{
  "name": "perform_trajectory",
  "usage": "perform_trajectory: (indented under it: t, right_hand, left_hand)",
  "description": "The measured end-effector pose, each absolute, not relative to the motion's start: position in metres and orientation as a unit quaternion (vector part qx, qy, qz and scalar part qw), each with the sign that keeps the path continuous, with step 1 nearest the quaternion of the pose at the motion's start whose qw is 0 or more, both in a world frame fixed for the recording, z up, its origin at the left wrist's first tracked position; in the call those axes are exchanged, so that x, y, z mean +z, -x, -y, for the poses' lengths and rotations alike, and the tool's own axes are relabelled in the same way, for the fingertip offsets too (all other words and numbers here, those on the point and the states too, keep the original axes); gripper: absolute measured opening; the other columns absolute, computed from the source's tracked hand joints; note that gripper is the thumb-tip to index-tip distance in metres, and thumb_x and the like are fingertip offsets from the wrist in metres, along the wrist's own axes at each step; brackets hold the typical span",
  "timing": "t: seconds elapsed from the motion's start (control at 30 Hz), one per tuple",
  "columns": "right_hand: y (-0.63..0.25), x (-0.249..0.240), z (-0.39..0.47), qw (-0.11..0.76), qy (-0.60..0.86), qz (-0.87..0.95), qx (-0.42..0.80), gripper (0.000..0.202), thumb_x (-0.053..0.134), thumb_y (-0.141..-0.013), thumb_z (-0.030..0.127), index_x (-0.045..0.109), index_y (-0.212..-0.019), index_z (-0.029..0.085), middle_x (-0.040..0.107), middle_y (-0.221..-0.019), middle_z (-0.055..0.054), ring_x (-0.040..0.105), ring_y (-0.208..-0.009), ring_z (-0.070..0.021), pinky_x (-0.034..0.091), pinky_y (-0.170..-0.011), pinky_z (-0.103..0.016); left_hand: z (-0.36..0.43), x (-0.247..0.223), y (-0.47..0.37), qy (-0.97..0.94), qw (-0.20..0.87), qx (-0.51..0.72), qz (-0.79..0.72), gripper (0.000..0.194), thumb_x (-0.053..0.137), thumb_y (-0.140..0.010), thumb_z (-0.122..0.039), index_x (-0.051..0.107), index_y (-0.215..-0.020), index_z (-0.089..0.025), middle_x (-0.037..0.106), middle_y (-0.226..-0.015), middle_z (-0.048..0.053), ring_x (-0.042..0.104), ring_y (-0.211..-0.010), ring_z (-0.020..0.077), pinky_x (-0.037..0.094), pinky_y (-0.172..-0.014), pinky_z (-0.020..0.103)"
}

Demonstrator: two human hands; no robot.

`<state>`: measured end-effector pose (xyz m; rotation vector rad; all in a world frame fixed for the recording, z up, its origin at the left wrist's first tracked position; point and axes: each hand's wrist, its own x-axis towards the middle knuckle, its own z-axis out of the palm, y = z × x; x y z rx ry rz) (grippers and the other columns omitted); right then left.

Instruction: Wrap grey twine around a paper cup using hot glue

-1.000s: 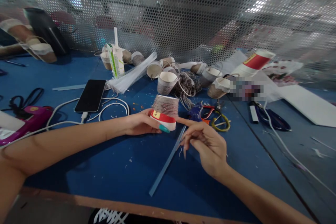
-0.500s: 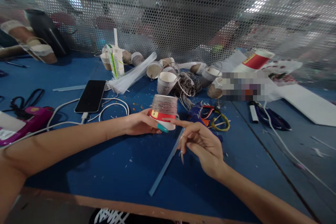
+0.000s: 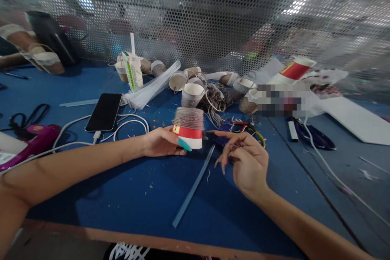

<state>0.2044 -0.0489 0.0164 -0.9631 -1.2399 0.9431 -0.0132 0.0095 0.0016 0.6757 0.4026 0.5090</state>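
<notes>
My left hand [image 3: 161,142] is closed around the side of a paper cup [image 3: 190,133], its teal-nailed thumb across the front. Grey cord is wound in rows round the cup's upper part; below it show a red band and a white strip. To the right, my right hand [image 3: 248,162] hangs with fingers spread and holds nothing visible. A small gap parts its index finger from the cup. Beneath the hands a translucent stick [image 3: 193,189] lies slanted on the blue table [image 3: 128,203]. Partly hidden behind my right hand is a yellow ring-shaped handle [image 3: 262,140].
Several cord-wrapped cups [image 3: 192,94] and a heap of grey cord [image 3: 217,99] lie behind. Left are a phone [image 3: 103,111] on a white cable and a purple glue gun [image 3: 42,142]. Dark-handled scissors [image 3: 317,138] lie right. A perforated metal screen [image 3: 195,16] closes the back.
My right hand has drawn back to the right, its index finger coming away from the cup. My left hand keeps its hold, with the cup slightly shifted left.
</notes>
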Motion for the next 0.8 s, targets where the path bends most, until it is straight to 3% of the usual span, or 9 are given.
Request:
perform_trajectory:
  t: [0.13,0.27,0.43,0.8]
  right_hand:
    - [-0.206,0.012,0.057,0.619,0.368,0.609,0.332,0.024,0.050,-0.068,-0.002,0.055,-0.077,0.020,0.066,-0.087,0.000,0.055,-0.042,-0.0063,0.051,-0.040,-0.024]
    - [-0.204,0.015,0.067,0.509,0.302,0.745,0.309,0.030,0.046,-0.077,-0.003,0.054,-0.092,0.023,0.067,-0.113,-0.006,0.060,-0.050,-0.0073,0.054,-0.048,-0.026]
    - [-0.201,0.021,0.070,0.393,0.337,0.835,0.185,0.033,0.044,-0.073,-0.004,0.053,-0.089,0.024,0.069,-0.123,-0.009,0.058,-0.050,-0.0090,0.051,-0.049,-0.026]
    - [-0.202,0.019,0.068,0.411,0.355,0.828,0.142,0.030,0.043,-0.075,-0.003,0.053,-0.088,0.023,0.069,-0.126,-0.010,0.058,-0.047,-0.0073,0.051,-0.050,-0.025]
  left_hand:
    - [-0.003,0.000,0.004,-0.371,0.849,0.288,-0.243,0.054,0.087,-0.051,-0.014,0.069,-0.102,-0.014,0.073,-0.093,0.005,0.067,-0.084,0.0144,0.049,-0.079,0.027]
    - [0.003,-0.001,-0.003,-0.390,0.816,0.335,-0.263,0.054,0.087,-0.051,-0.008,0.067,-0.102,-0.014,0.073,-0.095,0.004,0.068,-0.086,0.0142,0.050,-0.088,0.031]
    - [0.004,0.002,-0.005,-0.394,0.815,0.339,-0.256,0.054,0.086,-0.050,-0.003,0.067,-0.099,-0.014,0.073,-0.093,0.003,0.067,-0.084,0.0135,0.048,-0.091,0.033]
    - [0.002,0.001,0.000,-0.405,0.825,0.312,-0.241,0.053,0.089,-0.053,-0.014,0.067,-0.101,-0.013,0.073,-0.092,0.004,0.068,-0.084,0.0146,0.049,-0.089,0.032]
